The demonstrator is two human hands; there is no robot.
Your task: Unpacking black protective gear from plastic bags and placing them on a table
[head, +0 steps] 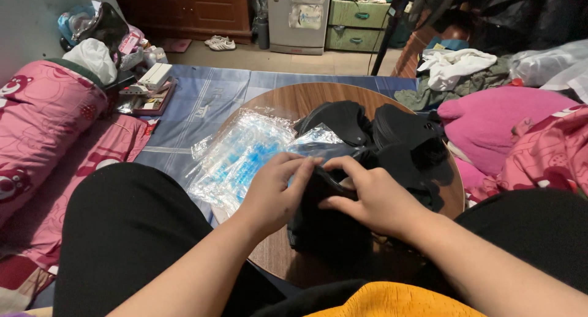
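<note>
The crinkled stack of clear plastic bags with blue print (239,161) lay loose on the round wooden table (288,102), just left of the hands, and could have slid off the near rim if an elbow brushed it. The left hand (275,191) curled its fingers closed around the top of a folded black fabric piece (324,222). The right hand (367,197) pinched the same piece, thumb apparently tucked inside. A pile of similar black pieces (392,136) sat behind; a tug might have toppled it.
</note>
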